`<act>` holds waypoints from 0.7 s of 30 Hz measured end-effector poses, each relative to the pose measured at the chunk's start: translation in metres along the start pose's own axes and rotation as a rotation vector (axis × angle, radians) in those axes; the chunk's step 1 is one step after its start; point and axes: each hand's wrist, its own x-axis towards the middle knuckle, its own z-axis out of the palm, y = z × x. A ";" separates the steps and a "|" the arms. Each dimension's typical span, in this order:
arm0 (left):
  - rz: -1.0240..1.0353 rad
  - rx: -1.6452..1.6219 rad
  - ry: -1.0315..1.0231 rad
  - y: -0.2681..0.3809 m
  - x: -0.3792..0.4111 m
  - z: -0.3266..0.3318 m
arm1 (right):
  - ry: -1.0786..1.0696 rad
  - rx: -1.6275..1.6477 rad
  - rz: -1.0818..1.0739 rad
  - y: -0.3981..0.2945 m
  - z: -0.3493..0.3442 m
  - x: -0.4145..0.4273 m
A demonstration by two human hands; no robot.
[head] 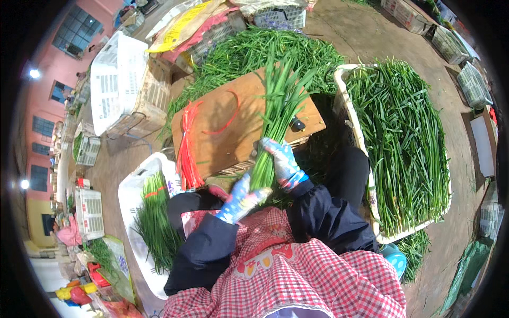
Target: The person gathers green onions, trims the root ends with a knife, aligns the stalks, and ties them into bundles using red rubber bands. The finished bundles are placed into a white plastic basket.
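My right hand [280,161], in a blue patterned glove, grips a bunch of green garlic chives [274,119] around its lower part. The leaves fan upward over a wooden board [226,147]. At the pale cut ends of this bunch is my left hand [241,200], gloved alike, thumb and fingers spread; it appears to touch the ends without gripping. Red plastic ties [188,151] lie in a bundle along the board's left side. One loose red tie [237,109] curves across the board. A black handle [297,123], perhaps of a knife, shows right of the leaves.
To the right, a white crate [360,139] is heaped with chives [397,151]. At the left, another white crate [129,206] holds chives bound with a red tie [154,192]. A large chive pile [238,55] lies behind the board. Stacked crates [119,79] stand farther left.
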 end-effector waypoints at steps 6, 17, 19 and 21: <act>0.045 0.338 0.085 -0.028 0.008 0.003 | 0.171 0.090 -0.061 0.010 0.010 -0.006; -0.070 0.631 0.194 -0.014 0.015 0.006 | 0.080 0.179 -0.074 0.007 0.010 -0.020; -0.089 0.387 0.194 -0.017 0.013 0.007 | 0.052 0.213 -0.026 0.003 0.011 -0.026; -0.177 0.208 0.192 -0.032 0.013 -0.004 | 0.021 0.166 -0.059 0.021 -0.005 -0.017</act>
